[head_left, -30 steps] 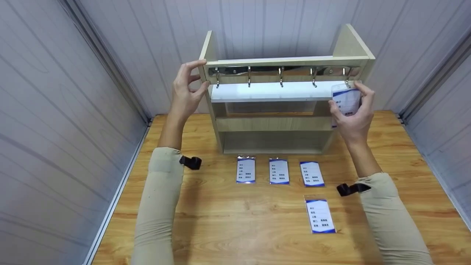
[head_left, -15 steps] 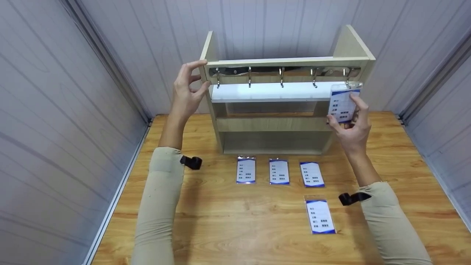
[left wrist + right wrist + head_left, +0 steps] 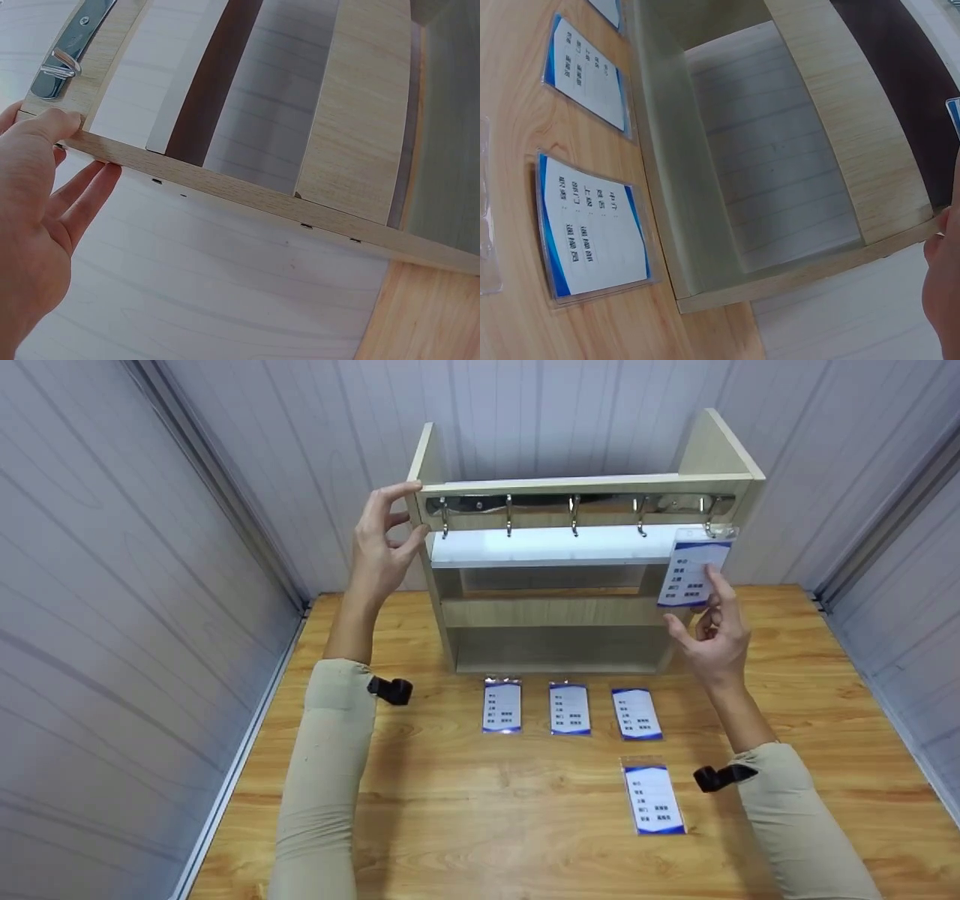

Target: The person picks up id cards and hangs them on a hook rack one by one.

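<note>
On the left, my left hand (image 3: pixel 377 544) grips the side panel of a pale wooden shelf unit (image 3: pixel 555 613) near its top, thumb at the front edge and fingers on the outer side. A white and blue badge in a clear sleeve (image 3: pixel 686 574) hangs tilted at the rightmost hook (image 3: pixel 709 519) of the metal hook rail (image 3: pixel 480 504). My right hand (image 3: pixel 716 649) is just below it, the index finger touching its front and the thumb apart from it. In the right wrist view only part of that hand (image 3: pixel 945 285) and a corner of the badge (image 3: pixel 954 112) show.
Several more badges lie on the wooden table: a left one (image 3: pixel 502 708), a middle one (image 3: pixel 569 711) and a right one (image 3: pixel 637 715) in a row before the shelf, and a nearer one (image 3: pixel 654 801). Pale panel walls (image 3: pixel 570 420) stand behind and at both sides.
My right hand has loosened its grip on the badge and moved down and slightly left, its thumb coming off. The badge now hangs at the hook. The left hand stays put.
</note>
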Tool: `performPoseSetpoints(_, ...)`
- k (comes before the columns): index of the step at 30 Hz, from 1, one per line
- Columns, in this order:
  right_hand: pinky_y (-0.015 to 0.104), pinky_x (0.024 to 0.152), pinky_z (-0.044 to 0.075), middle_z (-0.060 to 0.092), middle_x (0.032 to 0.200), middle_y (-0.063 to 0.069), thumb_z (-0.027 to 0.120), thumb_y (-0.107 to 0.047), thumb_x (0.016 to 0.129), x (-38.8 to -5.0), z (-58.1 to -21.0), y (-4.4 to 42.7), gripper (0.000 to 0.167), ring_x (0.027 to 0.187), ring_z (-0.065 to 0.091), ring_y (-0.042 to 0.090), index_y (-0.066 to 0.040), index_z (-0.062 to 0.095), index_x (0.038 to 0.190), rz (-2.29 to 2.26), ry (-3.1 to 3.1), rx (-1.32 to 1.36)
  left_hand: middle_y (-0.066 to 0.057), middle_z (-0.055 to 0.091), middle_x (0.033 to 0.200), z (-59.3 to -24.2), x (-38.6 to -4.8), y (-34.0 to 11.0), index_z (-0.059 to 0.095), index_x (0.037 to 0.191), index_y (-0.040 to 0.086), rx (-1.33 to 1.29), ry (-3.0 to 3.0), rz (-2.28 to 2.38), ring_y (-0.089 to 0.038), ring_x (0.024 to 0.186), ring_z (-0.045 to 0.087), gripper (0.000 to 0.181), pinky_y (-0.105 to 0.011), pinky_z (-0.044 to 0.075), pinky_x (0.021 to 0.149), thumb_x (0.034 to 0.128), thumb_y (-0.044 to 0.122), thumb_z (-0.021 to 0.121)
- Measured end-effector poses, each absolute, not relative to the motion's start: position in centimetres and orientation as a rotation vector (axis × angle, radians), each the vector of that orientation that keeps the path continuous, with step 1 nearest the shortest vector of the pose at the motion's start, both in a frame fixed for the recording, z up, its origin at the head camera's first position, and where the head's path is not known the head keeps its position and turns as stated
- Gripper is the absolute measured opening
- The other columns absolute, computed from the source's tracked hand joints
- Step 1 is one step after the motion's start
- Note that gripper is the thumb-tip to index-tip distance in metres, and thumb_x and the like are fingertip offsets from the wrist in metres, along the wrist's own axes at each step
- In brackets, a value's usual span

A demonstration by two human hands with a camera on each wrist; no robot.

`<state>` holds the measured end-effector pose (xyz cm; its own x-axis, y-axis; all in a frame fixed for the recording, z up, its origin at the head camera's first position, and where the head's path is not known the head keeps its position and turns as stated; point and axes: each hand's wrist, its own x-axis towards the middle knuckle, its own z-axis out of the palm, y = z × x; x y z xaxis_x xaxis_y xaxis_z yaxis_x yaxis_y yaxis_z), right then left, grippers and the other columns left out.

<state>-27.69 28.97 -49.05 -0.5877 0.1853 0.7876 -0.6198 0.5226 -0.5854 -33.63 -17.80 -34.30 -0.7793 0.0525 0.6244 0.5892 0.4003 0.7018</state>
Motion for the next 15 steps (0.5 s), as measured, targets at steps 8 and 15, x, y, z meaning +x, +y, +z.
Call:
performPoseSetpoints(8,-0.001,0.058,0.038,0.065,0.118,0.024,0.087,-0.005,0.082,-26.9,-49.5,29.9,0.093,0.069,0.053,-0.004,0.001,0.046,0.166,1.177,-1.994,0.424,-0.014,0.062,0.157,-34.3,-33.8,-17.6,0.065,0.151,0.009,-0.545,-2.142,-1.377,-0.038,0.128,0.077,0.051,-0.035,0.074,0.088,0.102,-0.001,0.074)
performPoseSetpoints(15,-0.001,0.059,0.044,0.069,0.126,0.023,0.086,0.005,0.081,-25.8,-50.2,30.4,0.094,0.077,0.061,-0.01,0.001,0.046,0.166,1.224,-2.0,0.436,-0.014,0.061,0.158,-34.4,-33.8,-17.6,0.064,0.152,0.01,-0.532,-2.157,-1.372,-0.039,0.129,0.076,0.051,-0.052,0.074,0.093,0.1028,-0.001,0.074)
